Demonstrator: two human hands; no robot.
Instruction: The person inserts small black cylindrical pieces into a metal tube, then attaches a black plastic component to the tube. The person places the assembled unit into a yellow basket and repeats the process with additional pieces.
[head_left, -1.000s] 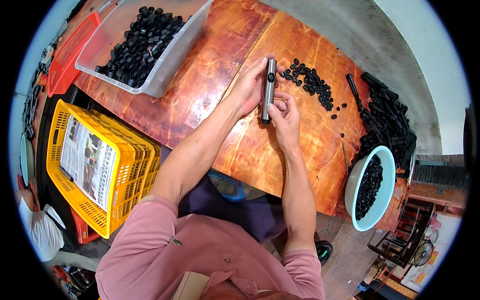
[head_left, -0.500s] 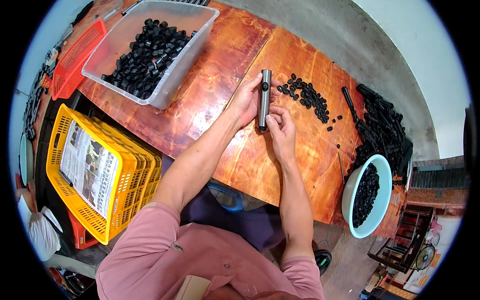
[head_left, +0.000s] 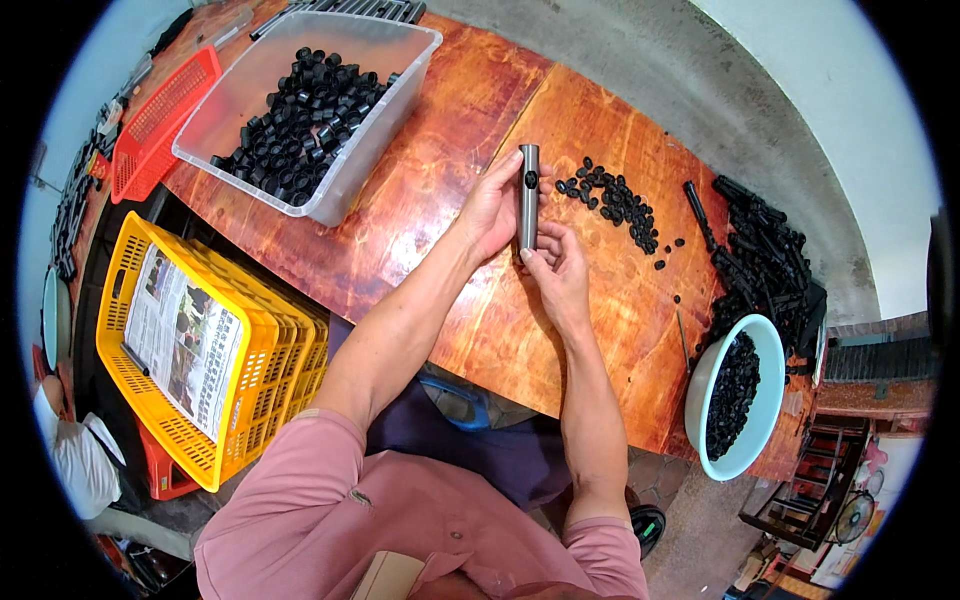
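Note:
Over the wooden table, both hands hold a grey metal tube nearly upright in the picture. A black oval piece sits in its side near the far end. My left hand is closed around the tube's upper part, with the thumb along its left side and fingertips showing on the right. My right hand grips the near end, the thumb pressed against it and the fingers curled behind. Just right of the tube lie many loose small black oval pieces on the table.
A clear plastic bin of black ring-like caps stands at the far left, beside a red basket. Yellow crates lined with newspaper are at my left. To the right are a pale blue bowl of black pieces and piled black tubes.
My right thumb and fingers have shifted slightly at the tube's near end, and the tube has turned a little. The whole view has moved slightly; both hands still hold the tube.

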